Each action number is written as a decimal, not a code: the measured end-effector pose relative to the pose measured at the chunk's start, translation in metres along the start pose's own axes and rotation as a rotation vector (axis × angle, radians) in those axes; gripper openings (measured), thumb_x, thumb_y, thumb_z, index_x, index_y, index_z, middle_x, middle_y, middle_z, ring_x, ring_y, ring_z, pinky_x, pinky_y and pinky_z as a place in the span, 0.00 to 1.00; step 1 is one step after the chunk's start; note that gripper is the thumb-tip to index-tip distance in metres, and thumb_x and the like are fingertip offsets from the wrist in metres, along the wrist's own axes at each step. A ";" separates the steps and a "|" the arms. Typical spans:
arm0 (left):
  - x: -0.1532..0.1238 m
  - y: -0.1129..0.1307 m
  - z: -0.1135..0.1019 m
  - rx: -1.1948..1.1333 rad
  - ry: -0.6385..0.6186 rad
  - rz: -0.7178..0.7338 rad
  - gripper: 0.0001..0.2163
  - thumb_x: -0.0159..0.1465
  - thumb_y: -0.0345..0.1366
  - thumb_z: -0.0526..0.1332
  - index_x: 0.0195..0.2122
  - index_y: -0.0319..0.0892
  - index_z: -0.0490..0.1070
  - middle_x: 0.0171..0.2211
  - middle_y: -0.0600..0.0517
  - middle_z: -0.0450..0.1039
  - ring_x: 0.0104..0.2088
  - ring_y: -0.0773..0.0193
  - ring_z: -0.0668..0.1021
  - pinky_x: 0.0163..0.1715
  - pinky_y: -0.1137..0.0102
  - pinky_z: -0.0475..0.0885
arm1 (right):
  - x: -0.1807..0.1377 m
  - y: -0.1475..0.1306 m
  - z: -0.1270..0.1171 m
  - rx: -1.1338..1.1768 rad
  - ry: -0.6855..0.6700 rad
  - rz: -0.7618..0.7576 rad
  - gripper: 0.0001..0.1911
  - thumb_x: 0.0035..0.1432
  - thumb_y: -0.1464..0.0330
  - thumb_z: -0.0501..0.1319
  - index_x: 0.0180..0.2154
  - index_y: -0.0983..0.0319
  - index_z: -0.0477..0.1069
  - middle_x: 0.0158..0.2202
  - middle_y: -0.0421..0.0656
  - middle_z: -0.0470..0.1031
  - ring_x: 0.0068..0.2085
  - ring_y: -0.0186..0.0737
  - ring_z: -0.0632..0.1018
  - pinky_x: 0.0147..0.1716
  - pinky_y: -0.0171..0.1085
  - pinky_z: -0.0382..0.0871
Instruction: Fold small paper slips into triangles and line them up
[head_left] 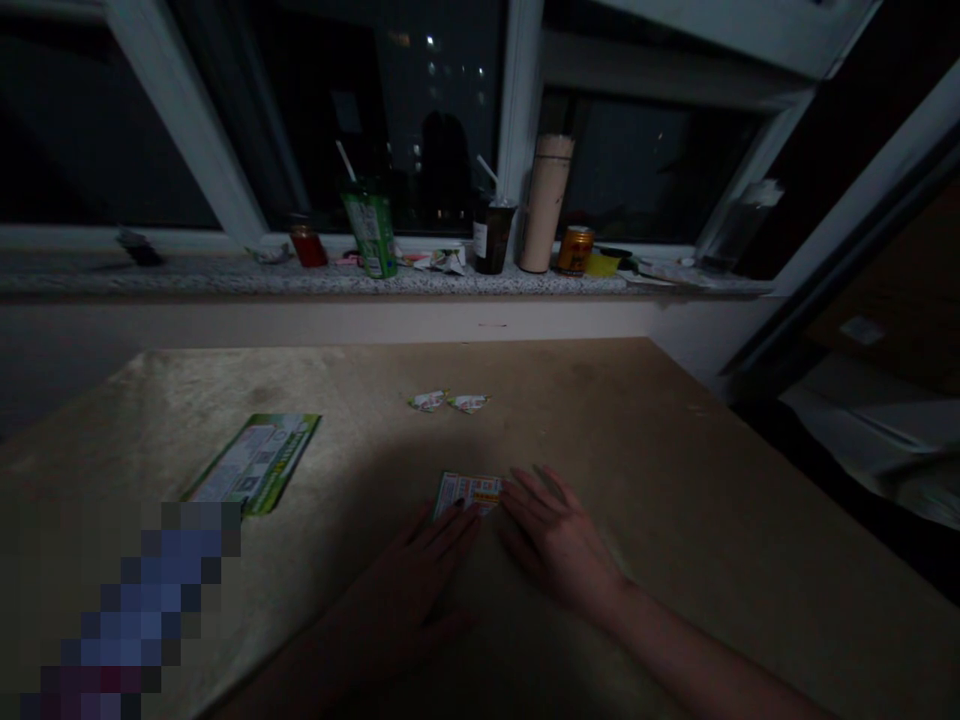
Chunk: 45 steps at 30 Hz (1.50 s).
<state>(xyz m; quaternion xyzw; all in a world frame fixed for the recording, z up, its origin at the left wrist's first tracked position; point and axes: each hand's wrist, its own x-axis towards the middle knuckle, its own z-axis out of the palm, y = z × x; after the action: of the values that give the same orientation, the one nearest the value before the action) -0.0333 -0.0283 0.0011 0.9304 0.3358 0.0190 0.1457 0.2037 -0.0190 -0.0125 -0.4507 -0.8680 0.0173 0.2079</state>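
A small printed piece of paper (pixel 466 490), white with green, red and yellow print, lies flat on the table (pixel 615 420) between my hands. My left hand (pixel 420 565) rests with stretched fingers on its lower left part, in deep shadow. On its right edge lie the fingertips of my right hand (pixel 555 535), fingers spread and flat. Beyond the paper are two small folded paper triangles (pixel 429 401) side by side, with similar print. Both hands lie flat and neither grips anything.
A green printed sheet (pixel 262 462) lies at the left, near a pixelated patch. Along the granite windowsill (pixel 247 280) stand a green cup (pixel 371 235), a red jar (pixel 308 246), a dark cup (pixel 492 238), a pink flask (pixel 546 205), an orange can (pixel 575 250) and a clear bottle (pixel 739 230).
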 end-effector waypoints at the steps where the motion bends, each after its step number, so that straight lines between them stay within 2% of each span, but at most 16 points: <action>1: 0.000 0.000 0.000 0.002 -0.002 -0.002 0.36 0.66 0.46 0.53 0.66 0.46 0.29 0.67 0.50 0.38 0.65 0.55 0.48 0.62 0.55 0.40 | 0.000 0.000 -0.001 -0.003 0.001 0.016 0.18 0.62 0.67 0.54 0.53 0.63 0.68 0.54 0.45 0.71 0.59 0.47 0.65 0.61 0.54 0.51; 8: -0.001 0.000 0.002 -0.009 0.014 -0.003 0.36 0.65 0.45 0.54 0.66 0.47 0.30 0.67 0.51 0.38 0.65 0.54 0.48 0.63 0.55 0.42 | 0.001 0.001 -0.001 -0.031 -0.022 0.060 0.17 0.62 0.65 0.54 0.52 0.62 0.69 0.55 0.45 0.69 0.59 0.47 0.65 0.61 0.54 0.51; 16: 0.000 0.001 0.000 -0.019 0.033 0.008 0.36 0.65 0.45 0.54 0.66 0.47 0.30 0.67 0.51 0.39 0.65 0.53 0.49 0.63 0.54 0.41 | 0.000 0.004 0.000 -0.081 0.039 0.061 0.17 0.62 0.65 0.55 0.51 0.61 0.70 0.56 0.45 0.68 0.58 0.48 0.66 0.59 0.53 0.55; 23: 0.001 0.000 0.000 -0.024 0.018 0.008 0.36 0.65 0.46 0.54 0.66 0.47 0.30 0.67 0.50 0.39 0.64 0.52 0.49 0.62 0.53 0.42 | 0.000 0.001 0.001 -0.088 0.051 0.043 0.18 0.62 0.64 0.55 0.52 0.62 0.69 0.55 0.46 0.69 0.58 0.48 0.66 0.60 0.55 0.52; 29: 0.000 0.001 0.000 -0.024 0.011 -0.005 0.37 0.65 0.45 0.54 0.66 0.47 0.28 0.67 0.50 0.36 0.65 0.54 0.47 0.62 0.54 0.43 | 0.001 0.002 -0.003 0.023 -0.034 -0.121 0.20 0.63 0.65 0.53 0.56 0.60 0.64 0.55 0.43 0.70 0.61 0.44 0.62 0.62 0.55 0.46; 33: 0.001 0.001 0.000 -0.023 0.003 -0.013 0.37 0.65 0.45 0.54 0.66 0.47 0.30 0.67 0.50 0.36 0.65 0.53 0.47 0.62 0.54 0.43 | 0.002 0.002 -0.002 0.037 -0.045 -0.125 0.20 0.63 0.65 0.54 0.56 0.61 0.64 0.54 0.45 0.71 0.61 0.45 0.62 0.62 0.56 0.43; 40: 0.001 0.002 0.000 0.006 0.003 -0.024 0.36 0.65 0.45 0.54 0.67 0.45 0.32 0.67 0.49 0.39 0.65 0.55 0.48 0.62 0.55 0.44 | 0.002 0.001 -0.005 0.011 -0.067 -0.173 0.20 0.64 0.65 0.52 0.57 0.58 0.63 0.60 0.42 0.63 0.64 0.46 0.55 0.62 0.58 0.42; 45: 0.001 0.003 0.002 0.015 0.023 -0.016 0.35 0.65 0.47 0.54 0.67 0.44 0.36 0.66 0.48 0.41 0.65 0.54 0.48 0.63 0.56 0.42 | 0.003 0.002 -0.002 -0.019 -0.058 -0.184 0.21 0.63 0.64 0.54 0.57 0.58 0.63 0.62 0.44 0.59 0.64 0.47 0.53 0.62 0.59 0.42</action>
<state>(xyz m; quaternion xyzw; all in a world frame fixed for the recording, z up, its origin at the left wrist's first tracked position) -0.0303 -0.0300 0.0000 0.9284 0.3451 0.0257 0.1350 0.2050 -0.0160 -0.0104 -0.3702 -0.9115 0.0028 0.1791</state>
